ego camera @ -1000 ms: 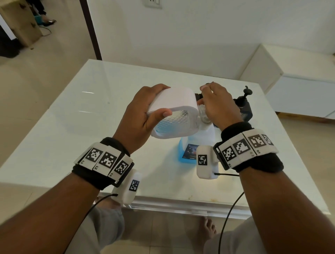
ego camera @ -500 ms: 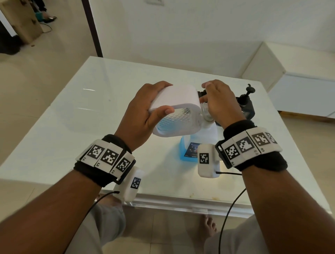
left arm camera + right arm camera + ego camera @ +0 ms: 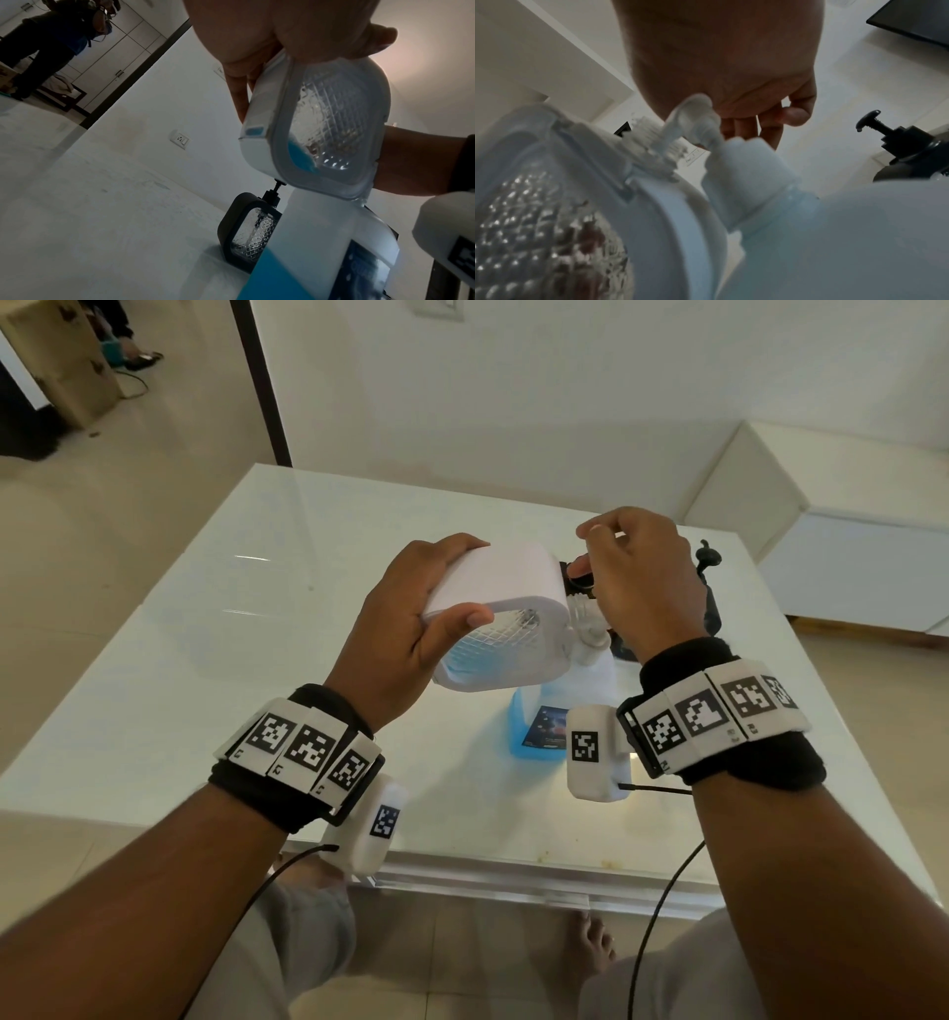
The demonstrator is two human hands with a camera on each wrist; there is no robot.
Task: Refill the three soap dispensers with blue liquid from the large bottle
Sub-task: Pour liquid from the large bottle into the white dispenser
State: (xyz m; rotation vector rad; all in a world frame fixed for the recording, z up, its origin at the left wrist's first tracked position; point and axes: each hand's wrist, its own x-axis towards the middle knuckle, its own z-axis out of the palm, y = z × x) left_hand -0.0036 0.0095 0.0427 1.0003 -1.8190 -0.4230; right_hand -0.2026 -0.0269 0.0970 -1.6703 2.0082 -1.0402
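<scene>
The person's left hand (image 3: 405, 629) is wrapped around a white soap dispenser (image 3: 500, 624), holding it tipped on its side above the table (image 3: 215, 618), thumb on the near face and fingers over the top. A little blue liquid pools in the low corner behind its clear, diamond-patterned window (image 3: 331, 130). The right hand (image 3: 637, 577) sits at the dispenser's neck, fingers curled over the white pump head (image 3: 693, 119); whether it actually pinches the pump or has just let go cannot be told from these views. The step in hand looks like unscrewing the pump so the dispenser can be refilled. To do it well, the left hand should brace the body firmly while the right twists only the ribbed collar (image 3: 654, 142), not the nozzle. The dispenser would be better brought upright before the pump comes free, or the remaining liquid may spill. The large bottle (image 3: 534, 726), capped and partly filled with blue, stands on the table directly below. 1 dark dispenser (image 3: 250, 229) stands just behind it; the 3rd dispenser is not clearly visible.
</scene>
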